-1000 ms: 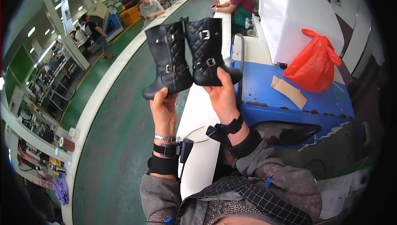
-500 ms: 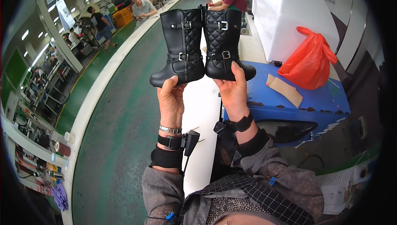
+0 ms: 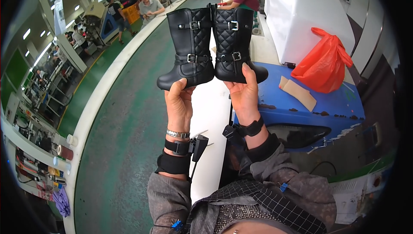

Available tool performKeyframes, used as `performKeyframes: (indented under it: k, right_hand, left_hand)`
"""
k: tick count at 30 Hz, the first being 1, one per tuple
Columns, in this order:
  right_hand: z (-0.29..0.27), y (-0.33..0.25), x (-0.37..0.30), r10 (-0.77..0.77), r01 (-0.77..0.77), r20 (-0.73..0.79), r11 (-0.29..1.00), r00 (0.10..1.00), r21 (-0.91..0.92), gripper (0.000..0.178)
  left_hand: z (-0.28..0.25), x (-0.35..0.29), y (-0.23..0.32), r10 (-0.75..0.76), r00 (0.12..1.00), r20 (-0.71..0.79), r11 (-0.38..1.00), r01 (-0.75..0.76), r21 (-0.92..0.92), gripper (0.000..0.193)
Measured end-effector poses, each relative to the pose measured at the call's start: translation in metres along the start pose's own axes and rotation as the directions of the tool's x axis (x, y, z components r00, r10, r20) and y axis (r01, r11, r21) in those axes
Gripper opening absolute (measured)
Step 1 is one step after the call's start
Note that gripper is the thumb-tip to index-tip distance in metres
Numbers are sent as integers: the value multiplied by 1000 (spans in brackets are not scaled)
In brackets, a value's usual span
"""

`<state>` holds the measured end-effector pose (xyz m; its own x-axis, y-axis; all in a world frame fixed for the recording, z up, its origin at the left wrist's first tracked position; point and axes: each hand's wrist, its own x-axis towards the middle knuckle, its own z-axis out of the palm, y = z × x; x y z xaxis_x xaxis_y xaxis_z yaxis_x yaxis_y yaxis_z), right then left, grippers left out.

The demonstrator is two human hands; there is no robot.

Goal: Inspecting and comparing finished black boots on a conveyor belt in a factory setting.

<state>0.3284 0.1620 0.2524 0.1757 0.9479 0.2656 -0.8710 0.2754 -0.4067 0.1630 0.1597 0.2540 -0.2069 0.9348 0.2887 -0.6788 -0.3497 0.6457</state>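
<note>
Two small black boots with quilted panels and silver-buckled straps are held upright in front of me, heels together and toes pointing outward. My left hand [image 3: 180,102] grips the left boot [image 3: 185,49] low down, thumb on its side near the sole and fingers beneath. In the same way my right hand [image 3: 243,94] is closed around the bottom of the right boot [image 3: 234,46], its thumb pressed against the ankle area below the lower buckle. The boots' undersides are hidden by my fingers.
Below the boots run a green conveyor belt [image 3: 124,135] and a white ledge [image 3: 205,148]. On the right, a red plastic bag [image 3: 322,64] and a tan cardboard piece [image 3: 297,94] rest on a blue surface [image 3: 275,77] beside a white machine housing [image 3: 307,18]. Two people work farther along the belt.
The boots stay in my hands, shifted very slightly to the right. A person in the left background has walked a little farther away.
</note>
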Motion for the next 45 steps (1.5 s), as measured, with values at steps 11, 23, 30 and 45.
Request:
performKeyframes:
  k: [11,23,30,45]
  right_hand:
    - [-2,2,-14,127,-118,100,989,987,-91,41]
    - [-65,40,-69,321,-268,96,894,942,-359,26]
    - [-140,83,-92,806,-620,-18,440,591,-649,35]
    - [-70,112,-104,417,265,393,334,820,-905,54]
  left_hand:
    - [-21,-18,-4,-253,966,51,821,242,-517,40]
    - [-124,-87,11,-241,909,-339,756,-43,-653,38]
    - [-153,-120,32,-265,934,-238,517,-71,-853,62]
    - [-134,-132,4,-407,887,-218,429,-26,-903,45]
